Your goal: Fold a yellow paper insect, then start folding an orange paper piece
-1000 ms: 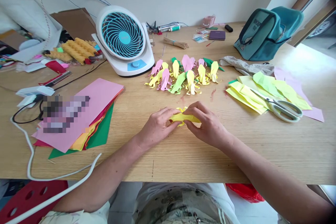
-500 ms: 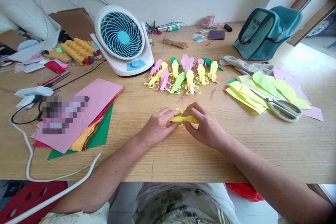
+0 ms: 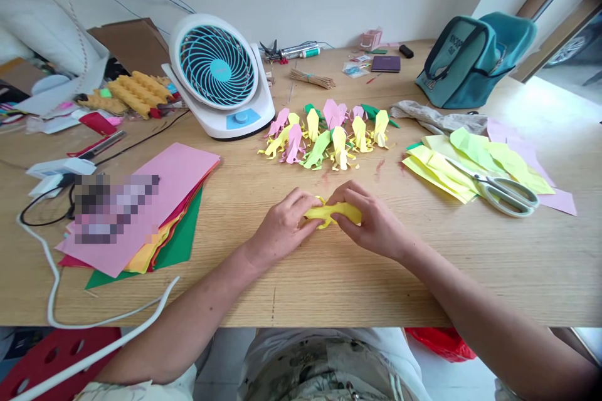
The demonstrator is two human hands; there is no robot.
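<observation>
Both my hands meet at the middle of the wooden table (image 3: 329, 276) over a small folded yellow paper piece (image 3: 335, 212). My left hand (image 3: 282, 225) pinches its left end with curled fingers. My right hand (image 3: 374, 222) wraps round its right end. Little cut fringes stick out of the paper between my fingers. Just beyond my hands lies a cluster of finished folded paper figures (image 3: 329, 131) in yellow, pink and green.
A stack of coloured paper sheets (image 3: 155, 213) lies at the left, a white and blue desk fan (image 3: 219, 75) behind it. Cut yellow-green paper (image 3: 475, 160) and scissors (image 3: 505, 191) lie at the right, a teal bag (image 3: 470, 59) beyond. A white cable (image 3: 51, 282) trails off the front left edge.
My right hand has shifted its grip, so more of the yellow piece's right end shows under the fingers. My left hand has stayed almost still.
</observation>
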